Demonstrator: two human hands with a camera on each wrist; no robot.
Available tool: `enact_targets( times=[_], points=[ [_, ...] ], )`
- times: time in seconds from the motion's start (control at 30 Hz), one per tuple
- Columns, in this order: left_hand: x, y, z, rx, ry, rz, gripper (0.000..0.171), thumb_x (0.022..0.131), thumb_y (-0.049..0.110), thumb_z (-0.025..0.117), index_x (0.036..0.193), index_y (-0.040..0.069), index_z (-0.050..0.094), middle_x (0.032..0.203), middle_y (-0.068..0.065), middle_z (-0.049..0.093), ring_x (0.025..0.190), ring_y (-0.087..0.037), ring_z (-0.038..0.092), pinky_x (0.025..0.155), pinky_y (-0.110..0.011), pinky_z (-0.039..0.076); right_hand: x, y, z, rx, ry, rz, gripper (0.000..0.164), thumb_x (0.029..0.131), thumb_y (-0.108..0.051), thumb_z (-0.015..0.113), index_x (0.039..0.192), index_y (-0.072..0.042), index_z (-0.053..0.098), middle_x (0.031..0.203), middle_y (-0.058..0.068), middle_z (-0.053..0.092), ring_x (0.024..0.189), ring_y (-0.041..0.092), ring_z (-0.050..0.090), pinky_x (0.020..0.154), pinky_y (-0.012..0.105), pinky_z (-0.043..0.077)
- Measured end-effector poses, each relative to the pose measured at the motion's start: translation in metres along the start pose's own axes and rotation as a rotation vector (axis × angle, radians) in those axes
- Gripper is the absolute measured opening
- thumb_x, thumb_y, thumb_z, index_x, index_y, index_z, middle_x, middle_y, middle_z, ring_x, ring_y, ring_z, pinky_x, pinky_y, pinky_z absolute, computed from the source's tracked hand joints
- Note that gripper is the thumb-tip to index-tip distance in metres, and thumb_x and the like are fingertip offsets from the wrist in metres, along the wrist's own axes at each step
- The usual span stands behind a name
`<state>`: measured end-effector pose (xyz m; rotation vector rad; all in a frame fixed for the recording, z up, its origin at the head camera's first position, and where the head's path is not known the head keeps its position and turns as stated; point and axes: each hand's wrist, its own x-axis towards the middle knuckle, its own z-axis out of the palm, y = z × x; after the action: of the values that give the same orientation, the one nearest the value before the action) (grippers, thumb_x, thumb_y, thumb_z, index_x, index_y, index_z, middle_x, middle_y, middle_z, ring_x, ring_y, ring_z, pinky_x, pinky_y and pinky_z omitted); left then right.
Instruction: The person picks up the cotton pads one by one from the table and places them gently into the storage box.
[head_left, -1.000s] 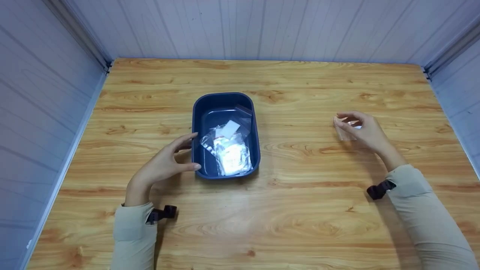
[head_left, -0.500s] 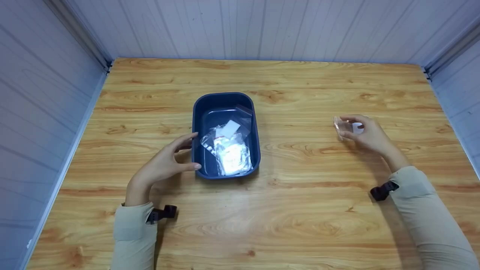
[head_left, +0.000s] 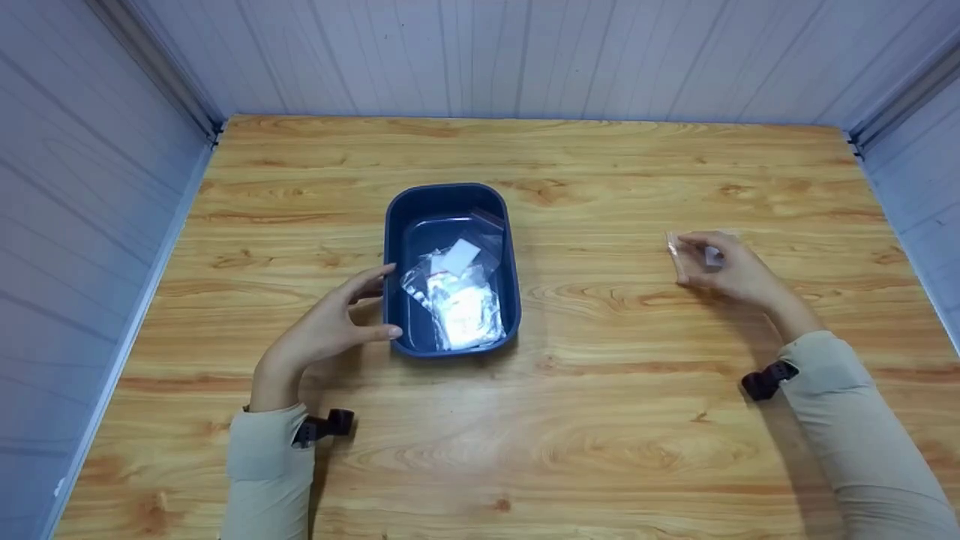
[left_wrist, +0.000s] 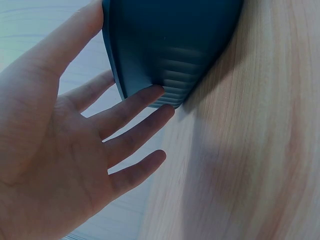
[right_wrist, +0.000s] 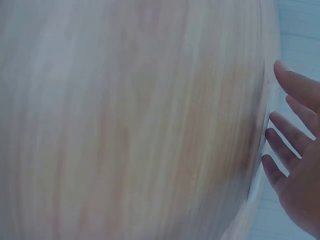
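Observation:
A dark blue bin [head_left: 514, 292] stands left of centre on the wooden table. Flat clear plastic bags [head_left: 466, 319] lie inside it, some with white pieces; glare hides detail. My left hand [head_left: 322, 330] rests at the bin's left side, thumb and a fingertip on the rim. In the left wrist view its fingers are spread and nearly straight against the bin's wall [left_wrist: 175, 35]. On the right, a small clear zip bag [head_left: 674, 259] lies on the table with a white piece [head_left: 713, 257] in it. My right hand [head_left: 739, 274] touches the bag with thumb and fingers spread, partly covering it.
The wooden table [head_left: 585, 420] runs back to pale panel walls [head_left: 480, 60] behind and at both sides. Black wrist cameras [head_left: 766, 380] jut from both sleeves, just above the tabletop.
My right hand has shifted slightly and its thumb and fingers have spread apart over the small bag, which now lies flatter. The left hand and bin have stayed put.

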<state>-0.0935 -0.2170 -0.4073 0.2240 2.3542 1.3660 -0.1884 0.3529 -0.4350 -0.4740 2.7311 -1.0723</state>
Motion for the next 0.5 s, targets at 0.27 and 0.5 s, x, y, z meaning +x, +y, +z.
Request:
enact_targets(
  times=[0.27, 0.5],
  points=[
    [0.0006, 0.0013, 0.0001, -0.008, 0.002, -0.007, 0.089, 0.082, 0.035, 0.082, 0.156, 0.029, 0.031, 0.155, -0.012, 0.037, 0.144, -0.036, 0.028, 0.115, -0.064, 0.015, 0.0006, 0.0001, 0.0026, -0.053, 0.022, -0.071, 0.060, 0.078, -0.002, 0.083, 0.131, 0.006, 0.057, 0.134, 0.028, 0.052, 0.125, 0.044, 0.043, 0.106, 0.057, 0.032],
    [0.0001, 0.0009, 0.0003, -0.013, 0.001, -0.001, 0.089, 0.083, 0.032, 0.081, 0.156, 0.028, 0.031, 0.155, -0.013, 0.037, 0.144, -0.036, 0.028, 0.116, -0.063, 0.015, 0.0000, -0.0008, 0.0021, -0.057, 0.016, -0.044, 0.052, 0.081, -0.006, 0.082, 0.127, 0.006, 0.061, 0.137, 0.027, 0.050, 0.128, 0.047, 0.040, 0.107, 0.062, 0.029]
  ],
)
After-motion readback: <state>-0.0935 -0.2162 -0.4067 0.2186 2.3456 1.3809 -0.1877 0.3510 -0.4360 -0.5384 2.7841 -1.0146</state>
